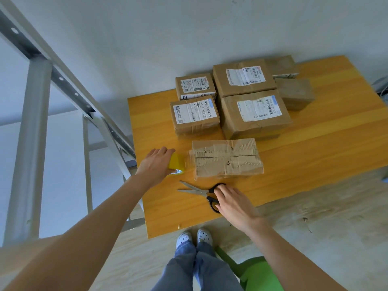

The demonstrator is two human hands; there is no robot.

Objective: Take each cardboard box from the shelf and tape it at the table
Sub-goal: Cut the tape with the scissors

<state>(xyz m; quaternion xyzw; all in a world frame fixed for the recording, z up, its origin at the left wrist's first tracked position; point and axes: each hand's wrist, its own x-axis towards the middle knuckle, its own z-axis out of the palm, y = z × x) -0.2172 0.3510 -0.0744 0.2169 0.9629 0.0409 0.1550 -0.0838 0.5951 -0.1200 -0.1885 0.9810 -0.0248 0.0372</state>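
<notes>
Box [227,158] (torn corrugated cardboard) beside tape roll [177,165]

Green seat [260,271] at lower right — partly out of view, pale wood-look floor [315,217], plain white wall [147,38] behind

The person stands with both bare arms reaching forward and down. The left arm [94,217] is stretched almost straight. The left hand [156,164], seen from its back, grips a yellow tape roll [177,163], fingers wrapped over the top and thumb below. The right arm [283,248] stays closer to the body, with the wrist a little bent. The right hand [233,203] lies palm down, its fingers curled on the black handles of the scissors [210,201].
</notes>
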